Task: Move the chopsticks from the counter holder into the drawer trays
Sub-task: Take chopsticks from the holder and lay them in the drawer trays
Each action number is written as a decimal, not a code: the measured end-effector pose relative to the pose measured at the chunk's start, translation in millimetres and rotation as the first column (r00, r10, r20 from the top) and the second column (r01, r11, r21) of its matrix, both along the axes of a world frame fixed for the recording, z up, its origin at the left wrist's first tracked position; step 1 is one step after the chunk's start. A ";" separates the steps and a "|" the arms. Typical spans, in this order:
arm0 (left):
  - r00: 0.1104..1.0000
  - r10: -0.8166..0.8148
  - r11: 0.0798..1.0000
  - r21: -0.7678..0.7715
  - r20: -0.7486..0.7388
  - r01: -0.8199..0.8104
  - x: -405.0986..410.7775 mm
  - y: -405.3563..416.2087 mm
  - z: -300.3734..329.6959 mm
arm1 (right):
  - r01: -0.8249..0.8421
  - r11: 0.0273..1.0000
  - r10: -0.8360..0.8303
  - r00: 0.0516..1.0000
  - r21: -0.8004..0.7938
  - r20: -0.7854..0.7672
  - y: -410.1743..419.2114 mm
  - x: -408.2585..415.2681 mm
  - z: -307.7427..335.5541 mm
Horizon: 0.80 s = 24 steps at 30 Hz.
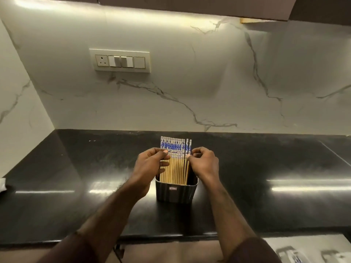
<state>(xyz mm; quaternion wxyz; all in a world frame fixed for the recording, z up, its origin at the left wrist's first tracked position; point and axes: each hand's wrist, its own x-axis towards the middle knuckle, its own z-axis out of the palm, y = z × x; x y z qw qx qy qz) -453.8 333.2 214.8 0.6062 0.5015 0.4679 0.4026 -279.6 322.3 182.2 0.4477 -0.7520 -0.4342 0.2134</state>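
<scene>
Several wooden chopsticks (pixel 175 168) with blue and white patterned tops stand upright in a neat row inside a dark ribbed holder (pixel 176 192) on the black counter (pixel 76 196). My left hand (pixel 150 164) grips the left side of the row with fingers curled around the sticks. My right hand (pixel 204 161) pinches the rightmost sticks, which stand slightly apart from the others. Both hands are above the holder's rim. At the bottom right an open drawer with trays (pixel 303 249) shows, blurred.
A marble backsplash with a switch panel (pixel 120 60) rises behind the counter. A white object (pixel 2 185) sits at the counter's left edge. The counter's front edge (pixel 152 237) runs just below my forearms. An upper cabinet (pixel 209 6) hangs overhead.
</scene>
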 end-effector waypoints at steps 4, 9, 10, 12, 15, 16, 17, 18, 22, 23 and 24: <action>1.000 -0.001 1.000 -0.028 -0.022 0.000 33.7 36.9 -13.2 | 0.009 0.995 -0.010 1.000 -0.095 -0.013 41.4 26.0 -19.0; 0.998 0.004 0.999 -0.045 -0.069 -0.007 53.0 64.1 -27.1 | -0.067 0.981 0.050 0.994 -0.182 -0.097 72.8 35.6 -38.1; 0.997 0.002 0.999 -0.040 -0.081 -0.005 55.2 69.2 -29.3 | -0.094 0.978 0.073 0.991 -0.188 -0.115 77.6 35.9 -40.2; 0.995 -0.004 0.999 -0.033 -0.098 0.001 58.0 78.5 -33.2 | -0.137 0.972 0.109 0.983 -0.192 -0.150 85.2 35.3 -42.3; 0.994 -0.009 0.999 -0.036 -0.106 0.006 59.6 89.1 -37.8 | -0.165 0.967 0.127 0.973 -0.194 -0.193 91.5 34.5 -41.7; 0.994 -0.013 0.999 -0.041 -0.107 0.009 59.4 91.7 -39.4 | -0.176 0.965 0.134 0.969 -0.196 -0.209 93.0 34.5 -41.5; 0.994 -0.019 0.999 -0.045 -0.108 0.014 59.3 94.5 -41.2 | -0.187 0.962 0.142 0.965 -0.198 -0.222 94.3 34.8 -41.0; 0.994 -0.024 0.999 -0.050 -0.107 0.019 59.4 96.3 -43.0 | -0.199 0.959 0.151 0.961 -0.200 -0.233 94.2 35.5 -40.6; 0.993 -0.049 0.998 -0.038 -0.109 0.046 60.3 103.5 -47.9 | -0.223 0.955 0.171 0.952 -0.196 -0.253 92.8 38.3 -36.8; 0.991 -0.061 0.998 -0.025 -0.120 0.059 60.1 104.2 -49.3 | -0.218 0.956 0.170 0.956 -0.194 -0.237 91.7 39.1 -35.5; 0.988 -0.076 0.997 -0.012 -0.134 0.075 59.8 104.1 -51.2 | -0.211 0.959 0.166 0.960 -0.190 -0.225 90.0 40.0 -34.3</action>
